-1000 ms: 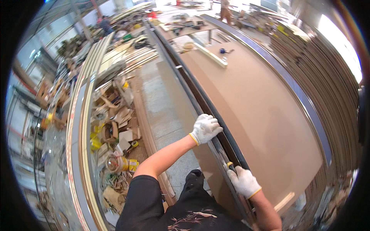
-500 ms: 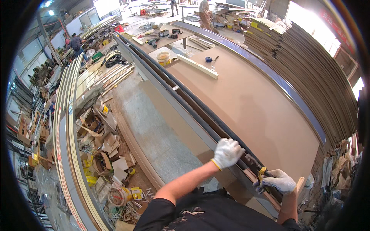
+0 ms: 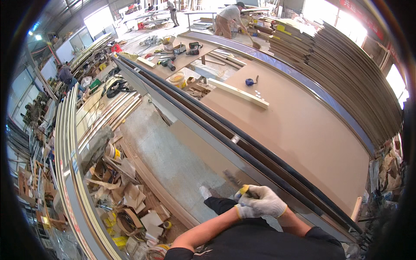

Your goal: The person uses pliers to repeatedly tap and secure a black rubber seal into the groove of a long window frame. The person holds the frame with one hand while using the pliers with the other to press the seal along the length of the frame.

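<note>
My gloved right hand (image 3: pixel 268 201) is closed round a hand tool (image 3: pixel 234 178) with a yellow-and-black grip and a long dark end, blurred, so its exact kind is unclear. The dark end points away from me to the left. My left hand (image 3: pixel 248 211), also in a white glove, is tucked against and partly under the right hand; its fingers are hidden. Both hands are in front of my body, on the near left side of a long frame (image 3: pixel 203 113) with grey sides, dark edges and a brown channel. A small white piece (image 3: pixel 235 138) bridges that channel.
Beyond the frame lies a large brown panel (image 3: pixel 303 138) with a wood strip (image 3: pixel 238 93) and blue tape measure (image 3: pixel 250 81). Drills (image 3: pixel 167 63) rest farther off. Scraps and boxes (image 3: pixel 132 195) clutter the left floor; stacked boards (image 3: pixel 342 82) stand right. A person (image 3: pixel 226 21) holds a broom.
My left hand has left the frame's top and joined my right. The right hand brought the tool leftward, off the frame. My view has shifted; a foot now shows below.
</note>
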### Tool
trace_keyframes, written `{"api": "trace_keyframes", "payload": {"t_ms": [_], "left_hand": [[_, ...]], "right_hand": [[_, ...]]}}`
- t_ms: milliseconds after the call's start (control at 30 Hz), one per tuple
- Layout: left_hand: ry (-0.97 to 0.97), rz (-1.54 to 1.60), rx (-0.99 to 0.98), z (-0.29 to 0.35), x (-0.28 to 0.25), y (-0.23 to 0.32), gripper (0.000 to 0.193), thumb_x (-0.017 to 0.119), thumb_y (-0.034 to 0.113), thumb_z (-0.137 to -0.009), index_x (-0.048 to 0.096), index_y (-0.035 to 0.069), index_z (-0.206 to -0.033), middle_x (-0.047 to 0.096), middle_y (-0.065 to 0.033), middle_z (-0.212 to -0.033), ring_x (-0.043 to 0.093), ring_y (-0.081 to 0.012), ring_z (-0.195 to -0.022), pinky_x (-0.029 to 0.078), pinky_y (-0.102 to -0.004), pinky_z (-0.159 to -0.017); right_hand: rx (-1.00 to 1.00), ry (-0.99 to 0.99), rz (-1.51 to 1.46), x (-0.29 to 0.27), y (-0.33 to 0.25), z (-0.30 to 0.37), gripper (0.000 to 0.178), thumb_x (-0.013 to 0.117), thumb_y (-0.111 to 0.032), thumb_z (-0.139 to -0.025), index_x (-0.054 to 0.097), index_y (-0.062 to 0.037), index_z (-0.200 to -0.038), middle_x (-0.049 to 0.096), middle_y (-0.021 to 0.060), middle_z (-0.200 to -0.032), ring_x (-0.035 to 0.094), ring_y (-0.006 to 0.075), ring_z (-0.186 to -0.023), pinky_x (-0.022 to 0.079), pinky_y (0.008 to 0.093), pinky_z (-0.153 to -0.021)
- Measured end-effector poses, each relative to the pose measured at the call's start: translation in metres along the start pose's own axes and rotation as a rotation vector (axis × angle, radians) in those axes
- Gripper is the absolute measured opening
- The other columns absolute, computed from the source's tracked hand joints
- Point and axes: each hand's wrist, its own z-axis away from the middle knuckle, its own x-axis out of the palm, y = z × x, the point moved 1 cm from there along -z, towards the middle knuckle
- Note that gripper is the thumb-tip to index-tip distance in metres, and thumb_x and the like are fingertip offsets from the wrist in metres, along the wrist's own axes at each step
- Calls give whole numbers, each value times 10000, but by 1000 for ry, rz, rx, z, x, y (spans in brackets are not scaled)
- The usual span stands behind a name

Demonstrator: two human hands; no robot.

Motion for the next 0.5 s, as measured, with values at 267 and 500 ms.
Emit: {"api": "trace_keyframes", "payload": {"t_ms": [267,500], "left_hand": [[213,-60,-347,159,-274,-120,249,730,169,-908,725,96,-1147,755,-115,-1037,737,-290,-972,582,-392,-870],[801,-309,-1035,329,-439,-191,236,704,214,-971,790,6,-1042,773,-184,-925,769,-297,-838,599,-388,-778]], "right_hand": [[-173,-302,203,144,-45,-219,344,763,-261,-971,706,18,-1163,717,54,-1019,619,97,-954,528,307,-882],[-110,-205,339,254,-112,-382,367,773,-322,-927,765,-28,-1146,729,131,-1098,701,204,-1027,528,333,-930]]}}
